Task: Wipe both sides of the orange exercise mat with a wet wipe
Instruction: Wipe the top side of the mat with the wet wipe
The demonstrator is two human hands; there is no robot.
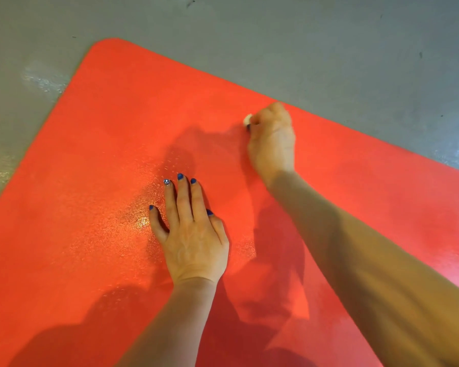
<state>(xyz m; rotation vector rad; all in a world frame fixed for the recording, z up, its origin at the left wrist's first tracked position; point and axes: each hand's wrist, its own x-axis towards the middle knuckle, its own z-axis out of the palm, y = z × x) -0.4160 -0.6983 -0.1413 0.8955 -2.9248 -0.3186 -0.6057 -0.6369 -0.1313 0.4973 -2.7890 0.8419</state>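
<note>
The orange exercise mat [104, 144] lies flat on the floor and fills most of the view, one rounded corner at the upper left. My left hand [191, 234] rests flat on the mat near its middle, fingers straight. My right hand [272, 140] reaches further out near the mat's far edge, fingers curled round a small white wet wipe [247, 120], of which only a bit shows at the fingertips. The wipe is down against the mat. A damp sheen shows on the mat around my left hand.
Grey concrete floor [302, 35] surrounds the mat at the top and left, with pale scuffed patches [41, 80] beside the mat's left edge. Shadows of my arms fall across the mat's lower part.
</note>
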